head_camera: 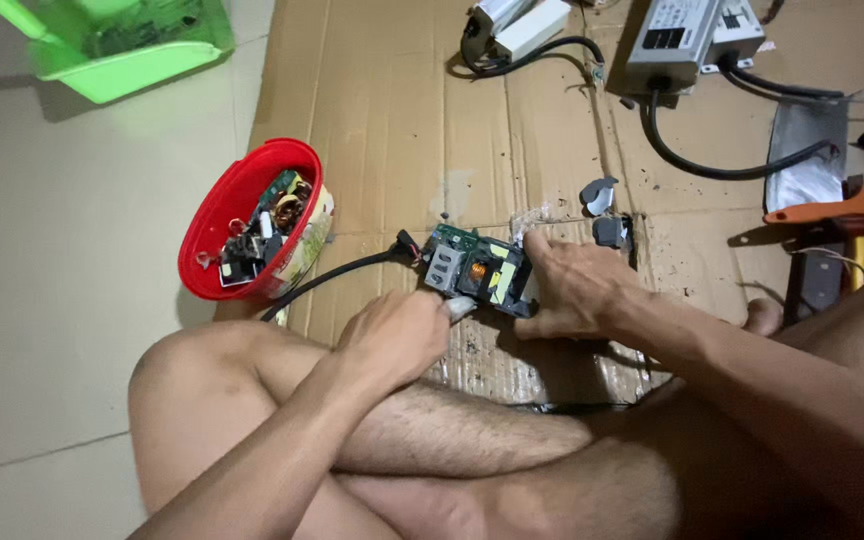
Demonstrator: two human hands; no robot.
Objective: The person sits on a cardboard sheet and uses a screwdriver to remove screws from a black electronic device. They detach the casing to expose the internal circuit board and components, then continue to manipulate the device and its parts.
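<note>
Seated cross-legged on the floor, a person's left hand [397, 335] pinches a small metal tool against a green circuit board [477, 270], stiff, light and likely fragile, which the right hand [572, 285] clamps by its edge on cardboard [392, 120], beside a red bowl [242, 215] of parts.

circuit board [477, 270] on cardboard sheet [402, 130] between both hands; bowl [242, 215] left of it; power units [672, 40] behind
</note>
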